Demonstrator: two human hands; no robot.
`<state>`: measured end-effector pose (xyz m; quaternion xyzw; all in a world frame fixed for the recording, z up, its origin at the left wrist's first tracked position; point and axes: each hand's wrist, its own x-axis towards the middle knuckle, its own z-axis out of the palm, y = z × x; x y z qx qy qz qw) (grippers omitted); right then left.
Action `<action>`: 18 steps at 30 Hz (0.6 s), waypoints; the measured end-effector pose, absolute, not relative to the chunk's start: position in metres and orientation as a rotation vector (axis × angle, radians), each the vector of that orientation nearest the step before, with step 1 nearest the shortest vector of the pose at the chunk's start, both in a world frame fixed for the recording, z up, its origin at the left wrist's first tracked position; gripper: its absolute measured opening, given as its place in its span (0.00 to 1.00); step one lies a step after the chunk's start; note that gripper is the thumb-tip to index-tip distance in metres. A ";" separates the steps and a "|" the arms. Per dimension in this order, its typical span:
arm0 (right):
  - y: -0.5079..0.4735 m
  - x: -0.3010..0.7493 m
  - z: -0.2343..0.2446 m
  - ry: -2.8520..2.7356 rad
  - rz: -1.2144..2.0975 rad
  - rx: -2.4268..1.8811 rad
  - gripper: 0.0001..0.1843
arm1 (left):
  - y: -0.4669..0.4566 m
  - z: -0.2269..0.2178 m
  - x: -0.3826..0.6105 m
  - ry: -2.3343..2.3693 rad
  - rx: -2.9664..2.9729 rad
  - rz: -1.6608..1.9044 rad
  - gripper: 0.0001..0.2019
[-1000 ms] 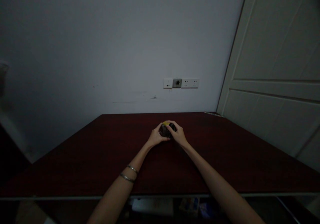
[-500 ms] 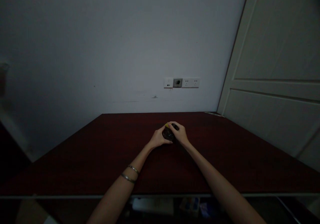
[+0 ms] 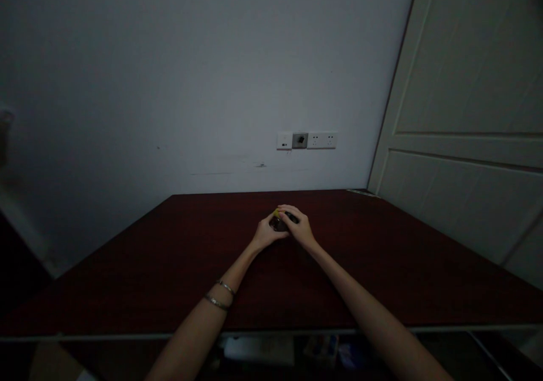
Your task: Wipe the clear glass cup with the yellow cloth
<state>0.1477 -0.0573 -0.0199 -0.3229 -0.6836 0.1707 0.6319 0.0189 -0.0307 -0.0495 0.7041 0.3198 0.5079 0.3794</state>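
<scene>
Both my hands meet near the middle of a dark red table (image 3: 169,268), far from me. My left hand (image 3: 265,235) and my right hand (image 3: 300,228) are closed round one small dark object (image 3: 280,223) with a yellow bit on top. The light is dim and I cannot make out what the object is. Two thin bracelets (image 3: 219,294) circle my left wrist.
A white wall stands behind the table, with a row of sockets (image 3: 307,140) on it. A white panelled door (image 3: 466,115) runs along the right side. Below the table's near edge, a few pale items (image 3: 258,350) lie on a lower level.
My hands have shifted slightly on the small object, turning it between the fingers. They stay in the same spot on the table.
</scene>
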 end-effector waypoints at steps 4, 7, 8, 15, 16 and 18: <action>-0.048 0.150 -0.023 -1.412 0.566 -0.816 0.15 | -0.034 -0.049 0.020 0.752 1.711 1.233 0.34; -0.052 0.149 -0.022 -1.460 0.536 -0.788 0.13 | -0.033 -0.050 0.020 0.771 1.663 1.244 0.32; -0.055 0.148 -0.021 -1.506 0.501 -0.761 0.12 | -0.031 -0.050 0.019 0.789 1.657 1.260 0.31; -0.069 0.143 -0.015 -1.683 0.328 -0.680 0.08 | -0.025 -0.053 0.016 0.785 1.680 1.324 0.25; -0.067 0.143 -0.015 -1.643 0.356 -0.683 0.08 | -0.026 -0.052 0.016 0.784 1.679 1.321 0.26; -0.059 0.146 -0.017 -1.538 0.453 -0.710 0.10 | -0.029 -0.050 0.017 0.782 1.682 1.295 0.30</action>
